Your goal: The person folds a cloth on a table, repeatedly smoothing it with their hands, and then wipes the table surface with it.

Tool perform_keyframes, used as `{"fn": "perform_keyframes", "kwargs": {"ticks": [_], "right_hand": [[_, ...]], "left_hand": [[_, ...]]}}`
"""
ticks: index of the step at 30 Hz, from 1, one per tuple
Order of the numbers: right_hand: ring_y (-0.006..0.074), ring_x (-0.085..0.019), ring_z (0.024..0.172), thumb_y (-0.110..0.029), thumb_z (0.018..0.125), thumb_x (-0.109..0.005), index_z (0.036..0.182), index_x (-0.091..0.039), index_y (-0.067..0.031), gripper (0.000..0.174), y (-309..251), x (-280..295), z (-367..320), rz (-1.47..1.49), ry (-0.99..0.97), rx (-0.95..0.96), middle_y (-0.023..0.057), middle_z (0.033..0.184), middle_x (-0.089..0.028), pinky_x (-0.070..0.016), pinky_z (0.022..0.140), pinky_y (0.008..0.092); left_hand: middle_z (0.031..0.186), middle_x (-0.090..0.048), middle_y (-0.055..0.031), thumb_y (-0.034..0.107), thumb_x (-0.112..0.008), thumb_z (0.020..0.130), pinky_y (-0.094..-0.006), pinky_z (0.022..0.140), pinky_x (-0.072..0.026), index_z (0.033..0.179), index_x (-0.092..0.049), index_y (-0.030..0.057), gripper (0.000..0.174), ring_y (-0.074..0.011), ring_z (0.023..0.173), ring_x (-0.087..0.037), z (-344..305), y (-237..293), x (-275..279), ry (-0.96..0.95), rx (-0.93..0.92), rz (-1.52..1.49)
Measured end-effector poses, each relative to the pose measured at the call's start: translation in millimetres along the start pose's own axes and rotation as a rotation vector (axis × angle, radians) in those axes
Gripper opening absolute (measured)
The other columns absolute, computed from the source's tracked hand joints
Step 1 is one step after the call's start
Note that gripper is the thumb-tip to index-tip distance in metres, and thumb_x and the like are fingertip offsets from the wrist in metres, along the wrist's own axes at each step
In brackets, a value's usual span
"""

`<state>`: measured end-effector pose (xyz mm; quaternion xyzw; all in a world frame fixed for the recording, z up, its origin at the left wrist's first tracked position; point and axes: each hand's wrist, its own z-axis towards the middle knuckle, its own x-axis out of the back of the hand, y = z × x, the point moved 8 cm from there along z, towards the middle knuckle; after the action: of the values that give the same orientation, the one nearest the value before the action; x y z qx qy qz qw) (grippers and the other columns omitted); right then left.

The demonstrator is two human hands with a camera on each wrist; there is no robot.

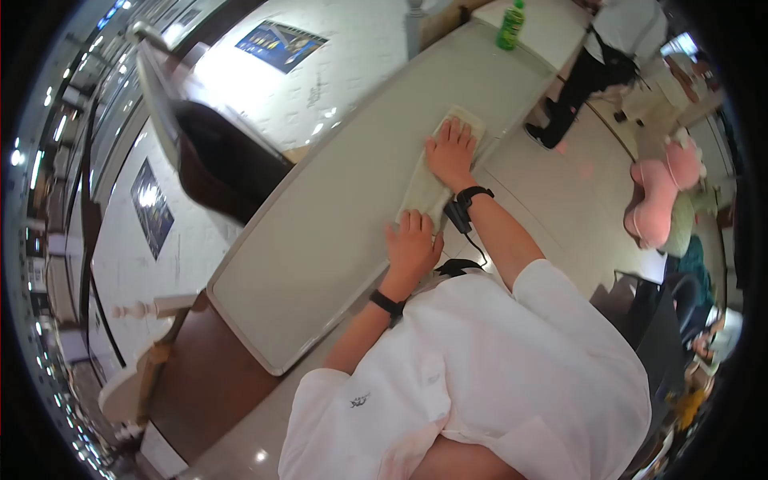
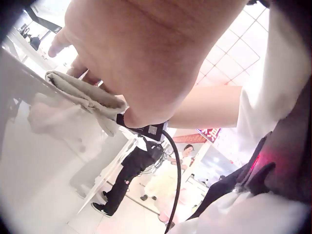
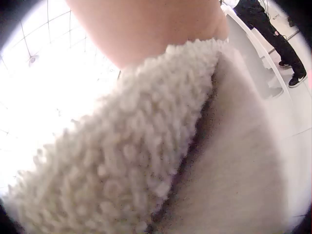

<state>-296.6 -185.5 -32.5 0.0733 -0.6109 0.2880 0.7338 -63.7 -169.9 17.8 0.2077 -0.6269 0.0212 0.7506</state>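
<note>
A long, pale folded cloth (image 1: pixel 422 186) lies on the glossy light table (image 1: pixel 320 200), near the edge on the person's side. The right hand (image 1: pixel 451 154) rests on its far end with fingers spread. On its near end lies the left hand (image 1: pixel 412 252), fingers extended over the cloth. In the left wrist view the left hand (image 2: pixel 131 53) is above the folded cloth (image 2: pixel 83 92), its fingers partly hidden. Fluffy cloth (image 3: pixel 126 136) fills much of the right wrist view, below part of the right hand (image 3: pixel 156 29); its fingers are hidden there.
A green bottle (image 1: pixel 510 26) stands at the table's far end. A dark brown chair (image 1: pixel 216 152) adjoins the table's left side. Beyond the far end stands a person in dark trousers (image 1: pixel 580 88). Pink plush cushions (image 1: pixel 658 196) are at the right.
</note>
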Motion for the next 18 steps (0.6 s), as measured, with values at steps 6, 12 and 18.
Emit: {"fn": "perform_keyframes", "kwargs": {"ticks": [6,12,18], "right_hand": [[0.0496,-0.023,0.148,-0.043,0.100,-0.046,0.151,-0.038,0.0015,0.068,-118.8,-27.1,-28.5,0.073,-0.013,0.322,0.0230,0.162,-0.028,-0.0185,0.118,0.0633],[0.0495,-0.026,0.147,-0.044,0.099,-0.046,0.149,-0.043,0.0004,0.067,-279.0,-47.3,-100.9,0.161,-0.108,0.670,0.0224,0.160,-0.034,-0.0206,0.117,0.0644],[0.0487,-0.027,0.147,-0.044,0.100,-0.045,0.148,-0.043,0.0011,0.067,-401.3,-46.7,-213.7,0.316,-0.113,0.964,0.0225,0.159,-0.036,-0.0200,0.118,0.0642]], "left_hand": [[0.126,-0.055,-0.0119,0.034,-0.066,0.089,-0.0626,0.096,-0.0403,0.122,-0.057,0.0084,0.043,-0.0311,0.124,-0.052,-54.9,-43.7,17.6,0.116,0.180,-0.004],[0.128,-0.055,-0.0108,0.032,-0.066,0.088,-0.0615,0.096,-0.0404,0.120,-0.060,0.0104,0.039,-0.0314,0.123,-0.052,-134.1,-105.6,40.2,0.139,0.508,0.039],[0.128,-0.057,-0.0075,0.031,-0.066,0.086,-0.0600,0.093,-0.0416,0.120,-0.062,0.0137,0.039,-0.0280,0.121,-0.053,-226.6,-144.1,68.3,0.243,0.790,0.084]]}}
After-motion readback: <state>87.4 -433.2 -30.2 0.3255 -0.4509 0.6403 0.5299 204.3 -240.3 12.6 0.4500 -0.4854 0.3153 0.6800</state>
